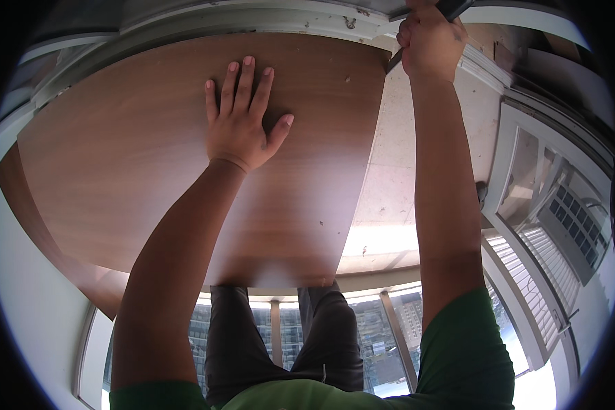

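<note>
A broad brown wood-grain panel (143, 157) stretches in front of me, and my left hand (242, 123) lies flat on it with the fingers spread. Near the panel's far right corner, my right hand (430, 44) is wrapped round a long dark tool (454, 8). Its black end sticks out to the upper right of the fist. A narrow dark part shows below the hand, close to the panel's corner. Whether it touches the panel I cannot tell, and the fist hides the tool's middle.
White frame trim (184, 41) runs along the panel's far edge. A dusty pale floor (396, 157) lies to its right. Further right stands a white-framed glass window or door (526, 184) with a handle. Behind my legs are glass panes with posts (275, 335). A white wall (27, 294) is at left.
</note>
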The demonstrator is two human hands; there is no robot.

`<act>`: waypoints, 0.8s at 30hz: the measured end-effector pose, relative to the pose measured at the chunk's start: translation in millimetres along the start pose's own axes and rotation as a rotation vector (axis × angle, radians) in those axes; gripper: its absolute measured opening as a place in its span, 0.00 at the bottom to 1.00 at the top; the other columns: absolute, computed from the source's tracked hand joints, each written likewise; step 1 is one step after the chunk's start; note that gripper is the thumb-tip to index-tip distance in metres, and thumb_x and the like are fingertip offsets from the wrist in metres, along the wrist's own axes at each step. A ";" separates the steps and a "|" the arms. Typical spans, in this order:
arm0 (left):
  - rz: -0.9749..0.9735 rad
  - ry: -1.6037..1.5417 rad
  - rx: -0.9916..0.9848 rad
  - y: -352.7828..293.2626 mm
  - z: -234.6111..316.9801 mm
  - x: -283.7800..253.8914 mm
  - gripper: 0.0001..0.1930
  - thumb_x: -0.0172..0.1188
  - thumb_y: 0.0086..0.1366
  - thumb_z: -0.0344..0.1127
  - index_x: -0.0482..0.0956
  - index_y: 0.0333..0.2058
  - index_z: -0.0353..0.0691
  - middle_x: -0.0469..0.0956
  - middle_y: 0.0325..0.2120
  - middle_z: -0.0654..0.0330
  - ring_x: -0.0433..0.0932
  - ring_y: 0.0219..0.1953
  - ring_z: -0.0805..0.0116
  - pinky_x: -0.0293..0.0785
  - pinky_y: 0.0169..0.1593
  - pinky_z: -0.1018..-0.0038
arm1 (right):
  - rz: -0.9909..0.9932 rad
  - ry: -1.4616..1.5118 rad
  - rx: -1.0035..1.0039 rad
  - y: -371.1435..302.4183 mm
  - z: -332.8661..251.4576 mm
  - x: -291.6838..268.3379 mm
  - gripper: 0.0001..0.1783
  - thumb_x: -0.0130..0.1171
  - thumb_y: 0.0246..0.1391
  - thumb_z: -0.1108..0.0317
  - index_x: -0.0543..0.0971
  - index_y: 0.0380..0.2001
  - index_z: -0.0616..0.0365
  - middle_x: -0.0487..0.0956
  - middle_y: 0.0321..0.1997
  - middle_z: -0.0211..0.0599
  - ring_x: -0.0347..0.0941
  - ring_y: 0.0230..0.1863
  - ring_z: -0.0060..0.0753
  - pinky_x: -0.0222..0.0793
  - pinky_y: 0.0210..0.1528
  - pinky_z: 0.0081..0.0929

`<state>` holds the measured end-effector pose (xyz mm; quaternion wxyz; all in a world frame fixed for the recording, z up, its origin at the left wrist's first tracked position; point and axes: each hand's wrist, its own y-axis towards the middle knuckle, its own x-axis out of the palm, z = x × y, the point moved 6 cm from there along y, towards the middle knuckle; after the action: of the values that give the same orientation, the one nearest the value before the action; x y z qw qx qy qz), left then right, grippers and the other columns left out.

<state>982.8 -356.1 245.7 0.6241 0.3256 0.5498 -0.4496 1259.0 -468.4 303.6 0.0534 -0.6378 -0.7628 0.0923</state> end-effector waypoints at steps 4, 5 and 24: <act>0.002 0.008 -0.006 -2.9 -6.4 1.5 0.41 0.47 0.68 0.66 0.56 0.73 0.53 0.48 0.76 0.56 0.46 0.77 0.53 0.37 0.75 0.42 | 0.012 0.038 0.189 -0.9 23.0 0.2 0.16 0.64 0.53 0.69 0.70 0.16 0.53 0.61 0.10 0.24 0.56 0.08 0.23 0.50 0.12 0.25; 0.000 0.012 -0.007 -6.7 -10.7 0.7 0.41 0.47 0.68 0.66 0.56 0.73 0.53 0.48 0.76 0.56 0.46 0.77 0.53 0.37 0.75 0.42 | 0.000 0.046 0.215 -11.9 16.3 1.8 0.15 0.64 0.53 0.69 0.70 0.17 0.53 0.61 0.10 0.25 0.56 0.08 0.23 0.50 0.12 0.25; -0.004 0.021 0.003 -1.5 -2.8 -1.1 0.40 0.47 0.68 0.66 0.57 0.72 0.51 0.49 0.75 0.54 0.45 0.77 0.52 0.36 0.75 0.43 | -0.053 0.123 0.069 9.9 12.0 1.7 0.16 0.63 0.52 0.73 0.69 0.16 0.51 0.63 0.11 0.23 0.56 0.09 0.21 0.50 0.12 0.26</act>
<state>980.4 -354.0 246.4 0.6169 0.3299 0.5565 -0.4482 1265.9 -465.9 289.8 0.1248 -0.6196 -0.7710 0.0779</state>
